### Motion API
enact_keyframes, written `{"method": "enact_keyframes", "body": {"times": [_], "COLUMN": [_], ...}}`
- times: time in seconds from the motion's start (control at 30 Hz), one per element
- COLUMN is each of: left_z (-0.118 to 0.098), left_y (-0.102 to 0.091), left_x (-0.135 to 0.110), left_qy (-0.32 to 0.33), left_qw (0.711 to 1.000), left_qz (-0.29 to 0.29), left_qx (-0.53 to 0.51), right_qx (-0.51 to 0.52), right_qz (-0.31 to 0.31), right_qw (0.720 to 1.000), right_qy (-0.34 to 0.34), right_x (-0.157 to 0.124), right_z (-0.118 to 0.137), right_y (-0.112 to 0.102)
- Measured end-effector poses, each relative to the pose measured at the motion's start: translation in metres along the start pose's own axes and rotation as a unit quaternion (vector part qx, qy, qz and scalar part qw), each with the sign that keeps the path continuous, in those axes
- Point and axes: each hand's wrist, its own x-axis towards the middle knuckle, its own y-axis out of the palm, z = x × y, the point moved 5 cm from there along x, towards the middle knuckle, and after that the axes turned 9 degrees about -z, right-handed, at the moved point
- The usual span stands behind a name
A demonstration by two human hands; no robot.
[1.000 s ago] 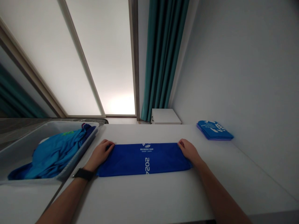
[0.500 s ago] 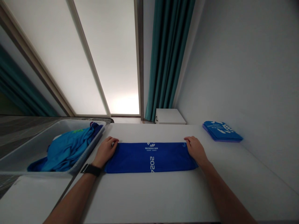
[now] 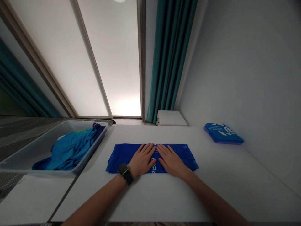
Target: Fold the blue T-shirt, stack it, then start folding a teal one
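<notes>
Cloth [image 3: 119,155], blue and folded into a long band, lies flat on the white surface [image 3: 152,201] straight in front of us, its long sides running left to right. Our left hand [image 3: 142,160] and our right hand [image 3: 172,161] rest palm down on its middle, fingers extended and only slightly parted, thumbs held out toward each other. Neither hand pinches anything; we judge that they bear down there to keep the layers flat and the band from sliding. White print [image 3: 154,168] shows in the narrow gap between the hands, while both ends of the band lie uncovered, near corners jutting wider than the far ones. A dark watch [image 3: 125,173] circles our left wrist.

To our right, beside the wall [image 3: 254,62], a neat stack [image 3: 223,133] of blue and purple fabric sits well apart from the hands, probably set there to leave us elbow room. On our left, a pale bin [image 3: 23,158] holds rumpled clothes [image 3: 72,147], its walls seemingly keeping the loose heap together; we cannot tell what bears its weight. Beyond the far edge stand a white cabinet [image 3: 171,118] and a green curtain [image 3: 175,62].
</notes>
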Motion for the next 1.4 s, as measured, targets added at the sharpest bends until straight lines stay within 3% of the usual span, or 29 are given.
{"method": "enact_keyframes", "body": {"times": [0.2, 0.47, 0.83, 1.1, 1.4], "left_z": [0.007, 0.007, 0.015, 0.049, 0.082], "left_y": [0.010, 0.008, 0.011, -0.002, -0.021], "left_x": [-0.004, -0.004, 0.001, -0.033, -0.071], "left_qy": [-0.020, -0.012, -0.014, -0.121, -0.195], "left_qw": [1.000, 1.000, 1.000, 0.992, 0.977], "left_qz": [-0.004, -0.020, -0.016, -0.013, -0.015], "left_qx": [-0.001, -0.008, -0.006, 0.040, 0.087], "right_qx": [-0.005, -0.035, -0.064, -0.052, -0.045], "right_qz": [0.002, 0.002, -0.003, -0.023, -0.022], "right_qw": [1.000, 0.992, 0.989, 0.990, 0.990], "right_qy": [0.029, 0.123, 0.135, 0.126, 0.132], "right_x": [-0.002, -0.020, -0.021, -0.024, -0.024], "right_z": [-0.013, -0.064, -0.067, -0.072, -0.074], "right_y": [0.001, -0.003, 0.000, 0.007, 0.009]}}
